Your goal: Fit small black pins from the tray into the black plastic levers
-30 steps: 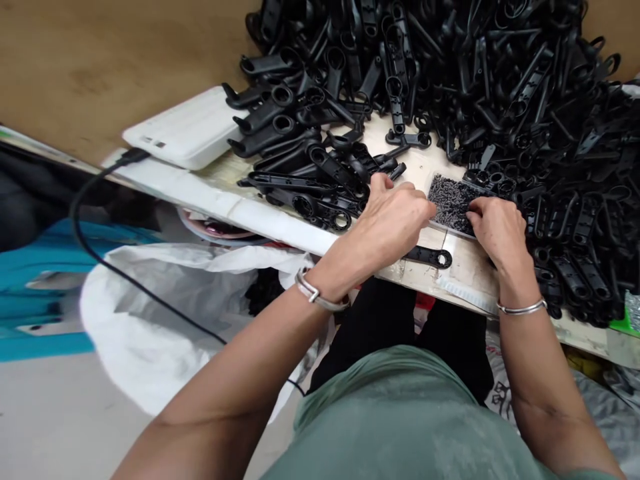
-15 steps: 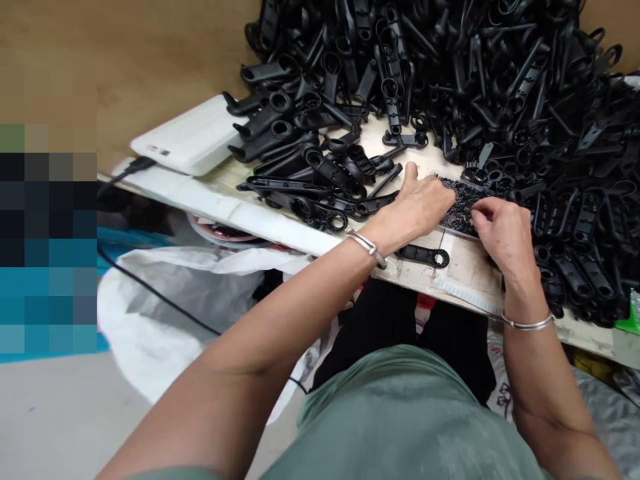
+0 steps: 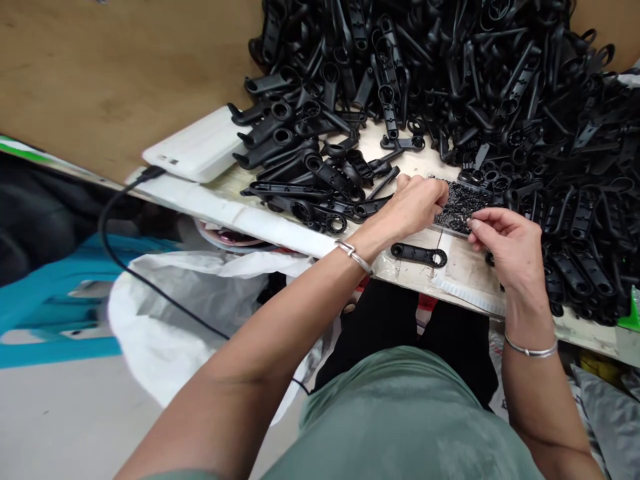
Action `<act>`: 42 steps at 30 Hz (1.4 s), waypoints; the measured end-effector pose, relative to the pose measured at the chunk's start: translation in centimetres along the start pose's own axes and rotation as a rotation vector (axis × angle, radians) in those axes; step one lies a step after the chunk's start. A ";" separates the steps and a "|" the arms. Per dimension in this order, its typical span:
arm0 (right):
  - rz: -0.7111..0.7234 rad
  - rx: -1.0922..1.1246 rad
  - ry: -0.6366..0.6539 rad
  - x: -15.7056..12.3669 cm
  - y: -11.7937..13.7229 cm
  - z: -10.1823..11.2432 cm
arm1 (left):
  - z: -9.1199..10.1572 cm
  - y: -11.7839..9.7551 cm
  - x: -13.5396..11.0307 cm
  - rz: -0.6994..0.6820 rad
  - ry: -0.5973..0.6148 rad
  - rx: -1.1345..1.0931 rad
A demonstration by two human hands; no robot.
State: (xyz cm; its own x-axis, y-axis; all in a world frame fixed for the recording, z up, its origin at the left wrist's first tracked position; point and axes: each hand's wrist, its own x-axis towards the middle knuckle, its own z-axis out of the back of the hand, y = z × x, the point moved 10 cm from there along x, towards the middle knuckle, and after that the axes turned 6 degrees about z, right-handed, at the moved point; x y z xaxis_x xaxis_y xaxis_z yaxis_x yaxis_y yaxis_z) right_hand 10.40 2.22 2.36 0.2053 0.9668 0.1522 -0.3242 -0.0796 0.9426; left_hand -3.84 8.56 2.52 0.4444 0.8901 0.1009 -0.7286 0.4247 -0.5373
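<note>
Tray (image 3: pixel 454 233) of small dark pieces (image 3: pixel 463 203); left hand (image 3: pixel 417 200) at its left side, right hand (image 3: pixel 517 250) at its near edge, thumb and forefinger together. Single black part (image 3: pixel 419 255), flat, nearer the bench (image 3: pixel 465 263) edge. Black heap (image 3: pixel 440 80) behind; white case (image 3: pixel 200 150), corded, at left.

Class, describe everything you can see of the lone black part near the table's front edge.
The black part is long and slim, seemingly plastic, with an open ring at its right end and a rounded left end. Its upper face looks recessed. It lies flat on the table, uncovered, nearer the front edge than the tray of small pieces.
</note>
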 end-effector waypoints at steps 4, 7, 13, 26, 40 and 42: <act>-0.023 0.120 -0.005 -0.7 -0.1 -0.1 | 1.0 0.6 -0.5 0.009 -0.073 -0.227; -0.041 0.211 0.001 -1.2 -0.5 -0.4 | 1.1 0.8 -0.8 0.028 -0.075 -0.258; -0.095 0.299 0.020 -1.5 -1.3 -1.4 | 1.1 0.6 -0.7 0.017 -0.089 -0.349; -0.251 0.476 0.147 -0.7 -1.9 -4.7 | 1.8 0.4 -2.6 -0.043 -0.282 -0.766; -0.007 0.128 0.016 0.1 -0.5 -3.7 | 1.2 0.8 -1.7 0.015 -0.167 -0.656; 0.059 0.021 -0.010 0.0 0.3 -3.5 | 0.8 0.9 -1.6 0.015 -0.139 -0.644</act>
State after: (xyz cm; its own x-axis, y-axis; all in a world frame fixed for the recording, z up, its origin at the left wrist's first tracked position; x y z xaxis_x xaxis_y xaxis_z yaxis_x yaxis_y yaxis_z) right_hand 7.11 3.07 1.62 0.1956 0.9578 0.2106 -0.3166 -0.1416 0.9379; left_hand -5.61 7.62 2.57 0.3333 0.9268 0.1733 -0.2572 0.2662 -0.9290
